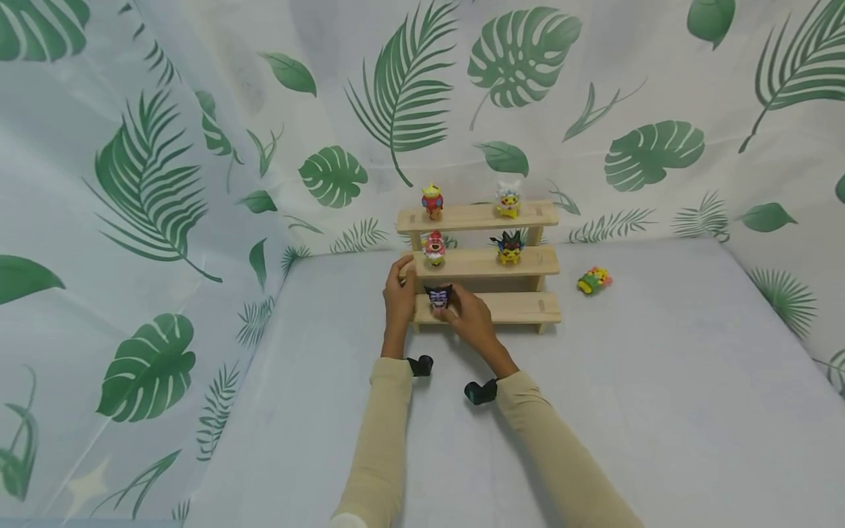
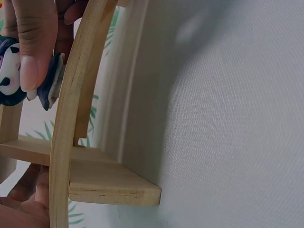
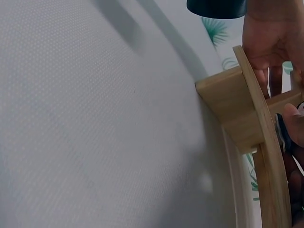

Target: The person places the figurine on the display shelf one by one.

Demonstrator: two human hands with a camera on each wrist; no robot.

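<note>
A figurine [image 1: 439, 296] with a black eared hood and a white face is at the left part of the lowest step of a three-step wooden display shelf [image 1: 508, 308]. My right hand [image 1: 472, 320] pinches it between thumb and fingers; in the left wrist view the figurine [image 2: 10, 76] is held just over the board, its base tilted in that frame. My left hand [image 1: 400, 297] grips the shelf's left end, thumb near the middle step. Part of its fingers is hidden behind the wood in the right wrist view.
On the top step stand a red-and-blue figurine [image 1: 432, 202] and a white-hooded yellow one [image 1: 508, 199]. The middle step bears a pink figurine [image 1: 434, 249] and a dark-eared yellow one [image 1: 510, 248]. A green-and-yellow figurine [image 1: 595, 281] lies right of the shelf. Leaf-patterned cloth [image 1: 422, 44] hangs behind.
</note>
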